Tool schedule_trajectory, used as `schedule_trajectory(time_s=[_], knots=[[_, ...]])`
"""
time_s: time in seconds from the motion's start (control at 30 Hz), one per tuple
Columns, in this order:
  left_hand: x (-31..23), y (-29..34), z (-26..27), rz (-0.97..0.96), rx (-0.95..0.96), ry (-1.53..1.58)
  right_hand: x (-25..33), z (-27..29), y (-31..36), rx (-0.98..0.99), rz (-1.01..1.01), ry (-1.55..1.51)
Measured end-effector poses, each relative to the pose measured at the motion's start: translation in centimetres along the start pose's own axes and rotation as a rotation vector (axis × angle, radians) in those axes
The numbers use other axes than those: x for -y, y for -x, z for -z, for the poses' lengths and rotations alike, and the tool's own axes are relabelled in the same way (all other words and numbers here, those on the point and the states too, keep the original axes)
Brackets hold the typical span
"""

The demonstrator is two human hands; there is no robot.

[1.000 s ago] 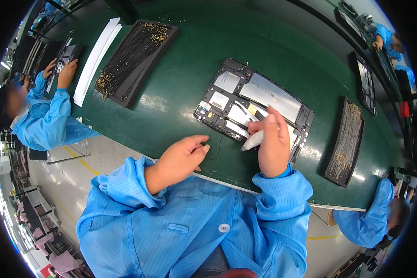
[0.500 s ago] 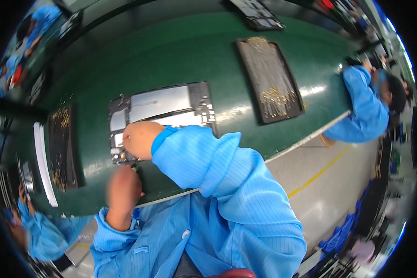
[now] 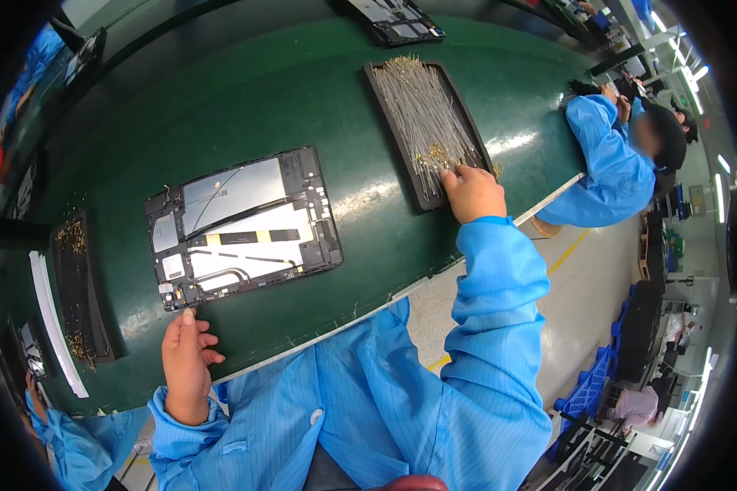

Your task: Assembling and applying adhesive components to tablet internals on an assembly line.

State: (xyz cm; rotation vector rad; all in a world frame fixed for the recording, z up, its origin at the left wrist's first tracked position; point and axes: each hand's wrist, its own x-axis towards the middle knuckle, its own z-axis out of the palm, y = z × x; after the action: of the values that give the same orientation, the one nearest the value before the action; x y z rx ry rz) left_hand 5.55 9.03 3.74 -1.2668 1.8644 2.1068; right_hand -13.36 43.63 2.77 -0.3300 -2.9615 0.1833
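Note:
An opened tablet (image 3: 237,237), its inner parts bared, lies on the green bench in front of me. At its near left corner is my left hand (image 3: 187,364), thumb tip at the edge and the other fingers loosely bent and apart. Off to the right, a dark tray (image 3: 391,135) holds many thin grey cables (image 3: 426,98) with gold-coloured ends. My right hand (image 3: 475,195) reaches over the tray's near right end, its fingertips closed on a thin cable among the gold ends; which single cable is hard to make out.
Left of the tablet stand another dark tray (image 3: 90,295) with gold-ended pieces and a long white strip (image 3: 56,323). A second opened device (image 3: 401,23) lies at the far side. Co-workers in blue sit at the right (image 3: 606,164) and left (image 3: 78,442).
My right hand has moved from the tablet's near left part to the cable tray at right, uncovering the tablet. My left hand stays near the tablet's corner. The view has shifted slightly.

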Motion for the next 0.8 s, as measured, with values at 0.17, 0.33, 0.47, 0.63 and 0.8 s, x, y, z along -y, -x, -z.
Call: schedule_trajectory(time_s=[0.17, 0.33, 0.47, 0.63, 0.8], knots=[[0.1, -0.1, -0.2, 0.012, 0.002, -0.002, 1.3, 1.1, -0.2, 0.062, -0.177, -0.044], [0.0, 0.3, -0.5, -0.005, 0.006, -0.013, -1.1, -1.1, -0.4, -0.010, -0.020, -0.203], [0.0, 0.3, -0.3, 0.006, -0.007, -0.014, -0.3, -1.3, -0.2, -0.120, -0.081, -0.174], [0.2, 0.3, -0.1, -0.013, 0.030, 0.003, -0.2, 2.3, 0.6, -0.011, -0.270, -0.380], [0.1, 0.8, -0.1, -0.019, 0.037, -0.132, 2.9, 5.7, 4.2, -0.158, -0.212, -0.917]])
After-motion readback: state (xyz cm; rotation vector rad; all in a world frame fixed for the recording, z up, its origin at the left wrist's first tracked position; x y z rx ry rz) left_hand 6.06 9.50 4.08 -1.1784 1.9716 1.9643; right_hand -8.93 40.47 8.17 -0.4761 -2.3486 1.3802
